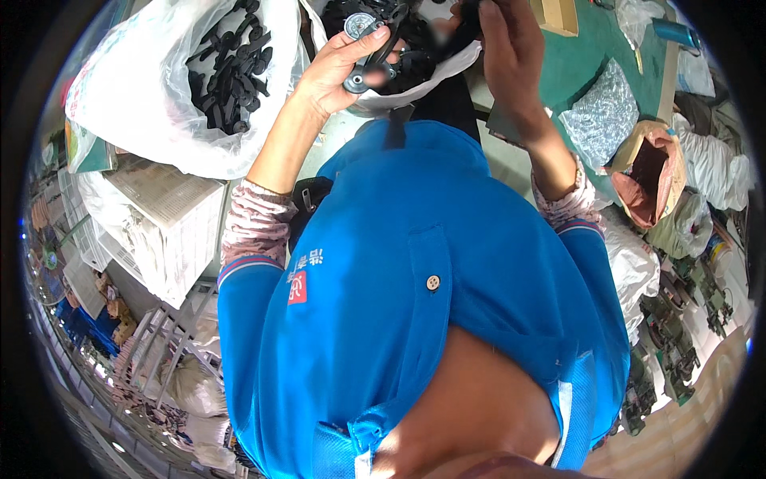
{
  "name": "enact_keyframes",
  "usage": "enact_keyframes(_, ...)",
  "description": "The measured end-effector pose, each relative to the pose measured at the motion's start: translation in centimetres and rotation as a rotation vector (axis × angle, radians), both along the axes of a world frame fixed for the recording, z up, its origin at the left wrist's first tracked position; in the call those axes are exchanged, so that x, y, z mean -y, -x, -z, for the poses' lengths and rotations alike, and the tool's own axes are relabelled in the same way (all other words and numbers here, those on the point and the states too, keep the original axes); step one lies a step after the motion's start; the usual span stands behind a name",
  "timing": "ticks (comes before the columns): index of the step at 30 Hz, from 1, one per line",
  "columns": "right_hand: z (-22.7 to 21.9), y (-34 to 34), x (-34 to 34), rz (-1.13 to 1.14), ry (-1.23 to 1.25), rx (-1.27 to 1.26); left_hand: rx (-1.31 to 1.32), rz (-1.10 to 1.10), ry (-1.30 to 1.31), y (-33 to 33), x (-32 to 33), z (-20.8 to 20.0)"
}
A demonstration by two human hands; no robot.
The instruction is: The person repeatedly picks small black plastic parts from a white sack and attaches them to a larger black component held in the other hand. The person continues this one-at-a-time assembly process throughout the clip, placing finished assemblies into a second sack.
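Left hand [329,76] pinches a slim black fitting [381,54], its round hub [356,81] silver-grey; right hand [515,64] at a black piece [468,24], grip unclear.

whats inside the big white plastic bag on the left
Through the open mouth of the white plastic bag, a heap of small black parts shows. Whatever lies beneath the top layer, and the bag's bottom, is covered.
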State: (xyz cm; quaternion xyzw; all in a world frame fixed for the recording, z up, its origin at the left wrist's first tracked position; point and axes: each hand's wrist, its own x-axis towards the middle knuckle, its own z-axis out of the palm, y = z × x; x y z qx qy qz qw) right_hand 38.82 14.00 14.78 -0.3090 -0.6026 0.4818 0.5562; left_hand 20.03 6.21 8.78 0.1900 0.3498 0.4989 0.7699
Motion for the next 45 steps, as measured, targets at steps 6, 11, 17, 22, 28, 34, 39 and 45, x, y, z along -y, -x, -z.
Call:
enact_keyframes(6, 0.3, -1.4, 0.4, -0.458, 0.334, 0.065, 0.320, 0.213, 0.011, -0.1, 0.9, -0.7)
enact_keyframes(11, -1.5, -0.2, 0.4, -0.380, 0.172, 0.273, 0.413, 0.232, 0.046, -0.1, 1.3, -0.4)
enact_keyframes(17, -2.0, 0.0, -3.0, -0.137, 0.436, 0.243, 0.563, 0.033, -0.078, 0.5, 0.4, 1.7)
enact_keyframes(22, -2.6, 1.0, -6.2, -0.201, 0.314, 0.283, 0.296, -0.147, -0.002, 0.9, 0.0, -0.9)
enact_keyframes(28, -1.0, 2.1, -7.7, -0.284, 0.481, 0.276, 0.219, -0.301, -0.055, 0.7, -1.5, 0.9)
enact_keyframes(34, 4.3, -1.1, -0.5, -0.341, 0.412, 0.434, 0.354, -0.378, -0.016, 0.2, -1.9, 0.7)
enact_keyframes(39, 6.8, 0.3, 2.7, -0.226, 0.649, 0.191, 0.165, -0.306, -0.022, -1.4, -1.7, 1.1)
enact_keyframes(45, 6.3, -2.5, 0.0, 0.033, 0.248, 0.261, -0.252, -0.252, -0.091, -0.9, -1.1, 2.6)
